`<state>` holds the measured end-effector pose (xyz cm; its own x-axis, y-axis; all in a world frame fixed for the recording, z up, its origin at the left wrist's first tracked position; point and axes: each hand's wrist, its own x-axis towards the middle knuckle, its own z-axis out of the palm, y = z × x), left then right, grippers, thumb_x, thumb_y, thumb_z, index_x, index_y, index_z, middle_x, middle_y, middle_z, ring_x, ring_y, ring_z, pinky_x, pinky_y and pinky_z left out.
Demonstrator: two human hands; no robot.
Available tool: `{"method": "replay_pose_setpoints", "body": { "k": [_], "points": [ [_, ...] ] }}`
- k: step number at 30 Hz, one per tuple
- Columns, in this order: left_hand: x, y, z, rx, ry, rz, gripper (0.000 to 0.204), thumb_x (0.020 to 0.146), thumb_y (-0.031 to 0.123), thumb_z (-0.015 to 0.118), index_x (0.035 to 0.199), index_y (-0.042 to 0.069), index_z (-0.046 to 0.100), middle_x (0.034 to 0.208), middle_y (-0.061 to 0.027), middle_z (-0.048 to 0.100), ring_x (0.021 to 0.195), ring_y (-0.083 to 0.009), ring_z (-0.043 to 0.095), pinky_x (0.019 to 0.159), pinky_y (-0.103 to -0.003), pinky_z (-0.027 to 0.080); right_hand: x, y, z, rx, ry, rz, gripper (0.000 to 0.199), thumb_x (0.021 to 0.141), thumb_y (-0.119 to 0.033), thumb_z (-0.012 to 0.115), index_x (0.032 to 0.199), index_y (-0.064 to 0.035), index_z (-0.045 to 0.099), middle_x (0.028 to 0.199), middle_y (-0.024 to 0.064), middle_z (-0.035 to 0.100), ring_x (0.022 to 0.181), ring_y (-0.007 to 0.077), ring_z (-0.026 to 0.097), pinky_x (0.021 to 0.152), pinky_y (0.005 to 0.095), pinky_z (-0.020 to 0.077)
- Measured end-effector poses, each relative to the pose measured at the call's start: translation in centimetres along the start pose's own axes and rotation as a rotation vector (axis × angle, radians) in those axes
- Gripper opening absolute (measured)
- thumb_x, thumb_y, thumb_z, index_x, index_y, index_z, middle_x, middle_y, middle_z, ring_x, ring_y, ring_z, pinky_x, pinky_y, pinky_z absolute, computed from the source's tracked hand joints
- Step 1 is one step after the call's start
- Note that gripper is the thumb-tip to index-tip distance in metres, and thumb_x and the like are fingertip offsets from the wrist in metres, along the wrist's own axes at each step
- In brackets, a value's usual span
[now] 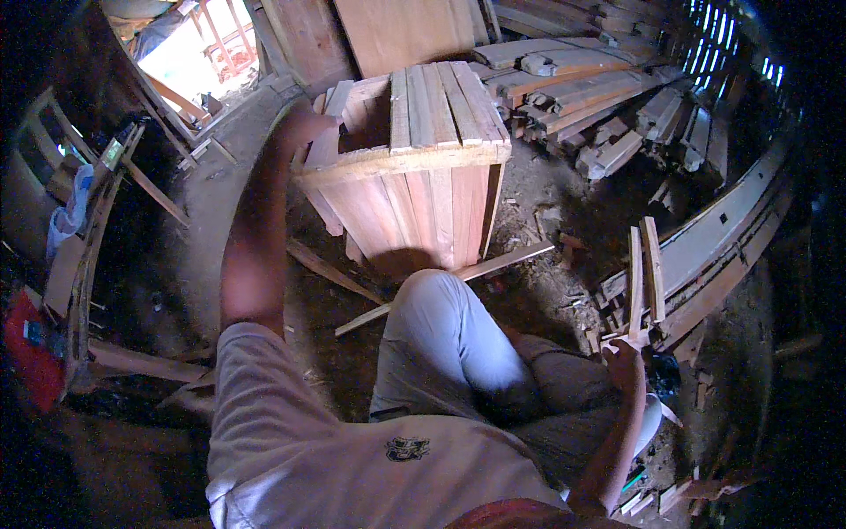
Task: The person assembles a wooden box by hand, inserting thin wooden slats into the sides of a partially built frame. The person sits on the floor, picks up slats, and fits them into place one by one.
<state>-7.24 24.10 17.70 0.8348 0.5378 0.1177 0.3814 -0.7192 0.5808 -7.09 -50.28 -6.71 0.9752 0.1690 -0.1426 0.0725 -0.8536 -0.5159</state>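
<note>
A box-like wooden crate (414, 207) of upright planks stands in front of my knee. Planks cover the right part of its top, and a dark opening shows at the left. My left hand (315, 125) reaches out to the crate's far left rim, its fingers bent over a board beside the opening. Shadow hides part of those fingers. Low at the right, beside my folded leg, my right hand (625, 360) is closed around the lower end of a thin wooden strip (635, 273). A second strip (652, 264) stands up close beside it.
Stacked timber (582, 84) fills the back right. Long boards (714, 256) lie along the right side. A loose stick (507, 262) lies on the ground before the crate. Wooden framing (92, 238) stands at the left, near a red object (33, 353). Large panels (405, 35) lean behind the crate.
</note>
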Motion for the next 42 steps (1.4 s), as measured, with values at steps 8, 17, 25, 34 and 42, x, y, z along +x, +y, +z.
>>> {"method": "replay_pose_setpoints", "body": {
  "k": [8, 17, 25, 34, 42],
  "points": [
    [-0.7, 4.1, -1.1, 0.320, 0.161, 0.122, 0.053, 0.067, 0.031, 0.080, 0.093, -0.014, 0.066, 0.084, -0.0258, 0.070, 0.075, -0.0309, 0.071, 0.069, -0.042, 0.056, 1.0, 3.0, 1.2, 0.048, 0.010, -0.052, 0.037, 0.086, -0.027, 0.070, 0.113, -0.0011, 0.067, 0.087, 0.0225, 0.070, 0.081, 0.0342, 0.069, 0.075, 0.0430, 0.0533],
    [-0.8, 10.2, 4.5, 0.258, 0.049, -0.010, 0.041, 0.074, 0.035, 0.076, 0.072, -0.004, 0.069, 0.062, -0.0157, 0.067, 0.055, -0.0255, 0.068, 0.064, -0.041, 0.055, 0.9, 4.6, 1.2, 0.141, 0.011, -0.078, 0.039, 0.086, -0.028, 0.071, 0.113, -0.0001, 0.067, 0.089, 0.0222, 0.070, 0.081, 0.0337, 0.069, 0.075, 0.0431, 0.0530],
    [0.1, 9.1, 5.4, 0.139, 0.075, 0.039, 0.046, 0.078, 0.039, 0.075, 0.076, -0.007, 0.070, 0.066, -0.0187, 0.069, 0.064, -0.0269, 0.072, 0.068, -0.039, 0.056, -1.0, -3.1, -1.4, -0.038, -0.012, 0.075, 0.038, 0.086, -0.029, 0.071, 0.115, -0.0041, 0.067, 0.088, 0.0202, 0.070, 0.081, 0.0330, 0.068, 0.075, 0.0435, 0.0524],
    [3.9, 5.7, 4.6, 0.303, 0.279, 0.144, 0.047, 0.080, 0.034, 0.073, 0.084, -0.013, 0.068, 0.076, -0.0252, 0.070, 0.072, -0.0344, 0.072, 0.070, -0.042, 0.057, -0.2, 1.5, 0.1, 0.104, 0.021, 0.024, 0.039, 0.086, -0.030, 0.072, 0.116, -0.0059, 0.067, 0.090, 0.0199, 0.070, 0.083, 0.0334, 0.068, 0.077, 0.0433, 0.0526],
    [-0.5, 0.5, 1.2, -0.150, -0.025, 0.119, 0.038, 0.079, 0.032, 0.076, 0.076, -0.004, 0.067, 0.074, -0.0113, 0.067, 0.063, -0.0217, 0.063, 0.060, -0.038, 0.050, 0.2, 0.0, -0.3, -0.078, -0.025, 0.072, 0.039, 0.087, -0.030, 0.069, 0.117, -0.0049, 0.067, 0.092, 0.0218, 0.071, 0.087, 0.0344, 0.069, 0.081, 0.0432, 0.0535]
  ]
}}
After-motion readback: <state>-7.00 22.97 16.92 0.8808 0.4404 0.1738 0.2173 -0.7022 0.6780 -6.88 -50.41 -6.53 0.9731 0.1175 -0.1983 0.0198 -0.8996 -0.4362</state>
